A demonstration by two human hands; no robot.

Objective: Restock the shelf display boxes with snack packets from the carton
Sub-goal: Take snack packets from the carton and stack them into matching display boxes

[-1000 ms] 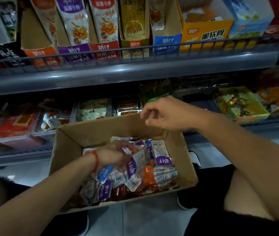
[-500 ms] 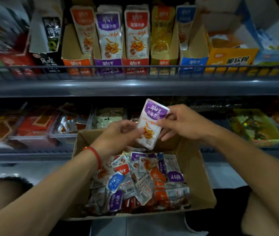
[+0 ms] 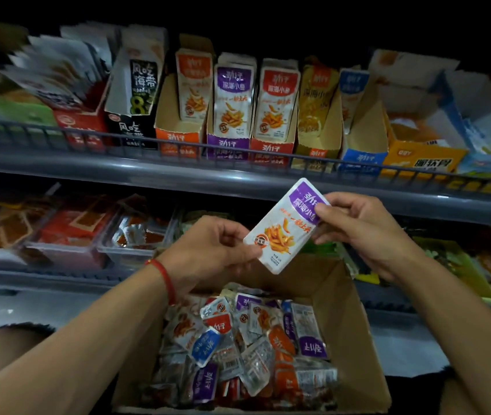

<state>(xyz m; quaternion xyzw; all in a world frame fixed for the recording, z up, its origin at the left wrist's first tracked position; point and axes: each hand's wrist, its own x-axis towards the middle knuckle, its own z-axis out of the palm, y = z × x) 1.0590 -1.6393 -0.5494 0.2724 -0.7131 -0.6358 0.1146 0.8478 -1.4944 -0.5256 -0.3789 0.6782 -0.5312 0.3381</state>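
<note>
Spanning the whole width of the view, the grey upper shelf [image 3: 178, 172] is carrying a row of display boxes behind a wire rail, and the job looks well short of finished. The cardboard carton [image 3: 355, 339] is sitting low in front of the person, its loose snack packets [image 3: 238, 348] lying piled in purple, red, orange and blue. On the shelf, the purple display box [image 3: 228, 146] and the red display box [image 3: 271, 149] are standing fairly full, while the orange display box [image 3: 175, 137] and the blue display box [image 3: 363, 155] are showing bare cardboard and seem to need more. Between carton and shelf, a purple-topped fish snack packet [image 3: 283, 229] is being held tilted in the air: the right hand [image 3: 366, 232] is pinching its upper purple end, and the left hand [image 3: 208, 250] is pinching its lower corner. It probably belongs in the purple box above.
</note>
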